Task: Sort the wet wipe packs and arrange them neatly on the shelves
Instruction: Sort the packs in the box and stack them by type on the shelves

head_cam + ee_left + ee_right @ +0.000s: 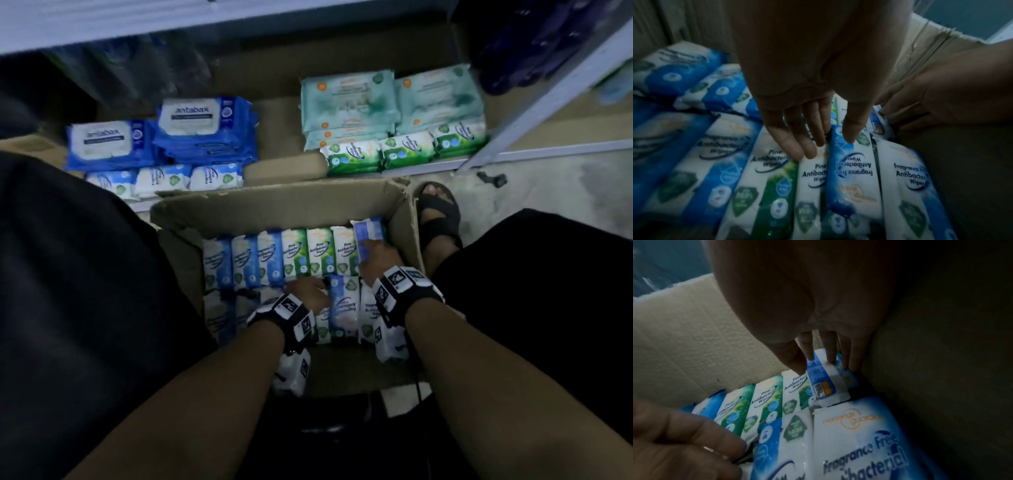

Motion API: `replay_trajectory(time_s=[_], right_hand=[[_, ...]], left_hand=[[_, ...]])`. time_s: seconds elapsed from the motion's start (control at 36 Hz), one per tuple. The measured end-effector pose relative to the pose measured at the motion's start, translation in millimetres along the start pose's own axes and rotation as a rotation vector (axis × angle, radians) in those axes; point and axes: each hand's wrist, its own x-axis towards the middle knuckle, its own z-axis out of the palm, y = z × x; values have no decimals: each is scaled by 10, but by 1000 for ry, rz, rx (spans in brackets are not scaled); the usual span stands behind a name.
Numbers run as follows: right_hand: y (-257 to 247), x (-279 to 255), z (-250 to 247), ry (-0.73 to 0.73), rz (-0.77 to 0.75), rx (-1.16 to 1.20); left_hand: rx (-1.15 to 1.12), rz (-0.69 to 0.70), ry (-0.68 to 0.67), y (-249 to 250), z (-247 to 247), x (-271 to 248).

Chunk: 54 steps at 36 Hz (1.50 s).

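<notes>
While both hands work inside the box (284, 209), the step in hand looks like picking the next packs to sort. Going left to right: on the shelf (284, 164) beyond, blue packs (205, 133) lie stacked at the left and pale green packs (394, 102) at the right, each with small packs in a row in front. Below, the box holds mixed blue and green packs standing on edge. The left hand (797, 123) reaches down with fingers straight and slightly spread, fingertips touching a blue pack (851, 170) in the near row, not yet gripping. The right hand (818, 350), at the far right corner against the box wall, pinches another blue pack's (826, 382) upper end, tilting it up. Next, I judge, the left hand must close on its pack, then both lift clear toward the blue group at the left.
</notes>
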Motion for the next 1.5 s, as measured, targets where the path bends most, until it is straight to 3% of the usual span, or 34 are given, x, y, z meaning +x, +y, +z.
replay_trajectory(time_s=[0.17,0.33,0.61,0.72,0.94,1.06,1.33,1.5], right_hand=[[8,129,82,46,79,-68],[38,232,170,142,116,-122],[-13,317,108,118,97,-168],[-72,286,5,91,103,-55],[-142,6,-102,186,136,284],[-192,-67,-153,106,103,267],[-393,-457,-262,84,41,428],[-561,-749,-320,28,8,446]], left_hand=[[-84,9,-92,74,59,134],[-198,3,-91,34,110,263],[-236,-26,-92,134,-33,280],[-313,22,-47,142,-127,250],[-354,0,37,22,-335,-94],[-405,-26,2,-144,-458,-267],[-591,-18,370,-445,-719,-805],[-918,5,433,-519,-927,-1102]])
